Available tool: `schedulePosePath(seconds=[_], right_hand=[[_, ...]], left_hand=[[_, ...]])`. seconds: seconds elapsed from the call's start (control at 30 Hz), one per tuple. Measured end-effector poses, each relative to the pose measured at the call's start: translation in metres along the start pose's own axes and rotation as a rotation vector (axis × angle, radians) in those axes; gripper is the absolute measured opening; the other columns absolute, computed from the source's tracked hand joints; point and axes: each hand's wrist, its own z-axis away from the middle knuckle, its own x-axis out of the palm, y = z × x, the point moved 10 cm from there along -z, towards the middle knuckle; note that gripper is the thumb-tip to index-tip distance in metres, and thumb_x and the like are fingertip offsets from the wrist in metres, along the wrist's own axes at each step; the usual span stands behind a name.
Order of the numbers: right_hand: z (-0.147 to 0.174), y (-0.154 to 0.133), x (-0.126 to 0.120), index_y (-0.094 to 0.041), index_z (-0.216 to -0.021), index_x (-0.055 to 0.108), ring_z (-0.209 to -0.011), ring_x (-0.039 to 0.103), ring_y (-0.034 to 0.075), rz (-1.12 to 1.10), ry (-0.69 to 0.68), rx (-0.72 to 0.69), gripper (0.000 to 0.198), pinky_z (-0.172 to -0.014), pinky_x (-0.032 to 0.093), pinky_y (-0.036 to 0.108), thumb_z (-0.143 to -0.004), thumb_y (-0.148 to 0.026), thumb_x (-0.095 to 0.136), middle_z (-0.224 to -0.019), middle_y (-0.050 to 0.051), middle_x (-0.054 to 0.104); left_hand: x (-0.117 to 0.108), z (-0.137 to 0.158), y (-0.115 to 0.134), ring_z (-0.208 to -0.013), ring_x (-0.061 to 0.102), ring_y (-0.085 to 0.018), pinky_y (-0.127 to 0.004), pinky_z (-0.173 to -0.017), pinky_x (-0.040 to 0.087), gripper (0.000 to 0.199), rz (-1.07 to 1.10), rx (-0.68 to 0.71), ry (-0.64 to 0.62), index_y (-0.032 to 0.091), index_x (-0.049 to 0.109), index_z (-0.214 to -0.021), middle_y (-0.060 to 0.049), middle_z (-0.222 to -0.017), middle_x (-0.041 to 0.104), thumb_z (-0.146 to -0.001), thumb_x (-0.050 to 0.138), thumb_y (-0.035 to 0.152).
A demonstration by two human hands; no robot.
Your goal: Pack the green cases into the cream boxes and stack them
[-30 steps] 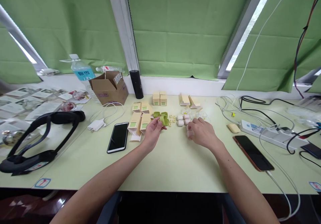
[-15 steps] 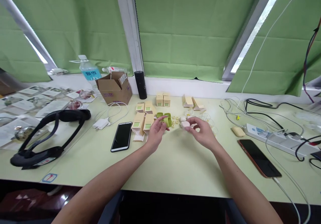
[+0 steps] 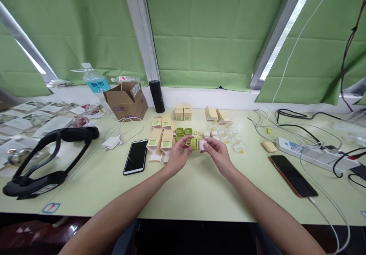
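Observation:
My left hand is closed on a small green cup-like piece, turned on its side. Pinched in my right hand is a small white rounded piece, held right against the green piece's open side; whether it is inside cannot be made out. Behind my hands lie several more green cups and tiny yellow parts. More white pieces sit just beyond my right fingers, beside several clear plastic domes.
Small cardboard boxes stand left of my hands, others farther back. A phone and a black headset lie left. At right are another phone, a power strip and cables. A carton stands at the back.
My right hand has moved left with the white piece, bringing it up to the green piece. My left hand has turned the green piece sideways. The view has shifted slightly.

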Motion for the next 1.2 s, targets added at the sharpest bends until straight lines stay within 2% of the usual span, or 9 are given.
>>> schedulePosePath(seconds=[0.23, 0.47, 0.63, 0.73, 0.87, 0.93, 1.03, 1.2], right_hand=[[0.003, -0.003, 0.006, -0.019, -0.095, 0.08, -0.071, 0.069, 0.018, 0.046, -0.03, 0.01, 0.04, -0.071, 0.061, 0.034, -0.074, -0.053, 0.086, -0.088, 0.005, 0.079], [0.003, -0.009, 0.006, -0.019, -0.093, 0.082, -0.068, 0.067, 0.018, 0.108, -0.042, -0.018, 0.04, -0.068, 0.059, 0.034, -0.075, -0.055, 0.084, -0.084, 0.005, 0.078], [0.003, -0.006, 0.006, -0.018, -0.091, 0.081, -0.065, 0.066, 0.017, 0.131, -0.039, -0.022, 0.04, -0.065, 0.057, 0.032, -0.075, -0.056, 0.083, -0.081, 0.005, 0.077], [0.004, -0.003, 0.007, -0.018, -0.09, 0.081, -0.064, 0.066, 0.016, 0.142, -0.031, -0.022, 0.041, -0.064, 0.057, 0.031, -0.076, -0.057, 0.082, -0.079, 0.005, 0.077], [0.005, 0.0, 0.008, -0.019, -0.092, 0.08, -0.064, 0.068, 0.018, 0.135, -0.015, -0.015, 0.042, -0.066, 0.059, 0.034, -0.074, -0.057, 0.083, -0.079, 0.005, 0.077], [0.006, 0.001, 0.01, -0.019, -0.094, 0.079, -0.065, 0.07, 0.019, 0.122, -0.023, -0.01, 0.042, -0.068, 0.061, 0.035, -0.074, -0.057, 0.083, -0.081, 0.005, 0.078], [0.007, 0.002, 0.012, -0.019, -0.095, 0.078, -0.068, 0.072, 0.02, 0.101, -0.035, -0.007, 0.042, -0.07, 0.062, 0.037, -0.076, -0.056, 0.082, -0.083, 0.005, 0.078], [0.007, 0.007, 0.011, -0.019, -0.094, 0.076, -0.07, 0.073, 0.021, 0.069, -0.002, 0.029, 0.044, -0.071, 0.063, 0.037, -0.073, -0.057, 0.084, -0.083, 0.005, 0.078]], left_hand=[[0.005, 0.003, 0.005, -0.097, 0.065, -0.021, -0.036, -0.092, 0.053, 0.055, -0.049, 0.031, -0.045, 0.02, 0.065, -0.123, -0.009, -0.108, 0.068, -0.087, 0.071, 0.061], [0.005, 0.003, 0.002, -0.099, 0.065, -0.023, -0.036, -0.09, 0.054, 0.058, -0.062, 0.033, -0.052, 0.02, 0.065, -0.123, -0.011, -0.111, 0.068, -0.085, 0.072, 0.063], [0.003, 0.004, 0.001, -0.103, 0.065, -0.024, -0.038, -0.093, 0.054, 0.051, -0.21, 0.047, -0.069, 0.021, 0.064, -0.124, -0.012, -0.116, 0.068, -0.09, 0.068, 0.058], [0.002, 0.006, 0.008, -0.109, 0.064, -0.025, -0.042, -0.097, 0.053, 0.043, -0.328, 0.105, -0.049, 0.022, 0.065, -0.124, -0.013, -0.12, 0.067, -0.094, 0.064, 0.053], [0.006, 0.011, 0.022, -0.129, 0.057, -0.028, -0.044, -0.106, 0.051, 0.036, -0.395, 0.213, -0.029, 0.023, 0.062, -0.129, -0.014, -0.135, 0.061, -0.1, 0.058, 0.042], [0.01, 0.014, 0.027, -0.13, 0.057, -0.027, -0.045, -0.108, 0.05, 0.035, -0.433, 0.256, -0.041, 0.023, 0.06, -0.134, -0.014, -0.136, 0.061, -0.102, 0.053, 0.037], [0.017, 0.019, 0.031, -0.129, 0.058, -0.028, -0.047, -0.109, 0.049, 0.039, -0.499, 0.308, -0.073, 0.023, 0.055, -0.14, -0.014, -0.134, 0.063, -0.102, 0.053, 0.033], [0.022, 0.022, 0.032, -0.136, 0.053, -0.032, -0.052, -0.114, 0.045, 0.057, -0.599, 0.321, -0.098, 0.024, 0.045, -0.149, -0.016, -0.142, 0.055, -0.096, 0.065, 0.032]])
